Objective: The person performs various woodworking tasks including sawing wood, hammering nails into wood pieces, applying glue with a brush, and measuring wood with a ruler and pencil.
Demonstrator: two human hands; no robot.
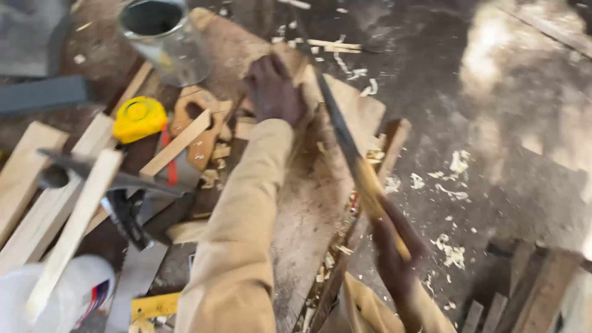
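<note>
- Two hands in play: the left hand (pixel 274 89) is pressed down on a wooden piece (pixel 308 74) at the far end of one wide board (pixel 308 203) on the counter (pixel 431 74).
- The right hand (pixel 394 246) is clenched around the wooden handle of one long blade tool (pixel 345 142), angled over that piece.
- Left of them: one yellow tape measure (pixel 139 118), one metal can (pixel 163 37), one hammer (pixel 126 213).
</note>
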